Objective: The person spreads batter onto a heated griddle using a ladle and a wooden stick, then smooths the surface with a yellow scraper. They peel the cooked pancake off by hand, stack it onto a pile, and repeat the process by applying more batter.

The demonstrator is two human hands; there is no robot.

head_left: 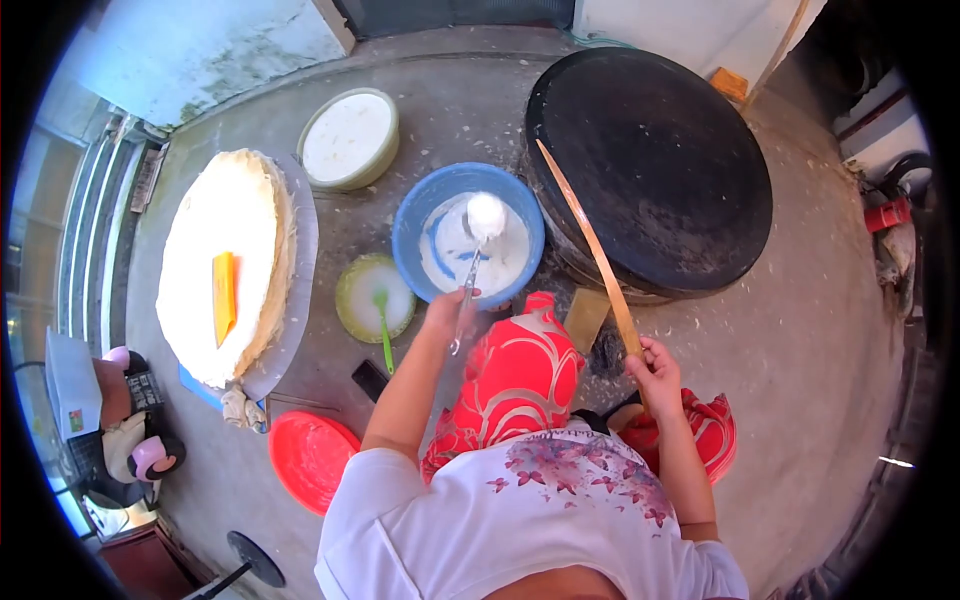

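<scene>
From where I sit, I have the left grip (447, 312) closed around the handle of a metal ladle (474, 262), which slants forward and up from the fingers. Its bowl is filled with a white mixture (486, 213) and sits over the inside of a blue basin (403, 225); I cannot tell from this overhead view whether its underside touches the white layer in there. My right grip (656, 376) is narrow, the fingers wrapped about the near end of a long wooden blade (590, 240). That blade tapers away from the hand, and its tip lies over the left edge of a round black griddle (670, 170); whether wood and griddle meet, I cannot tell.

The basin stands on the grey floor (810, 330), in front of the knees under red patterned cloth (515, 370) and just left of the griddle. Farther out to the left I see a pale green tub (392, 150) holding more white stuff, and nearer to me a small green bowl (343, 305) with a bright green spoon (386, 335) leaning out of it. A dark phone (370, 380) lies beside the left forearm, near a red dish (312, 462). Well over to the left, a tall round stack of thin pale sheets (200, 230) carries a flat orange piece (223, 300) on top
</scene>
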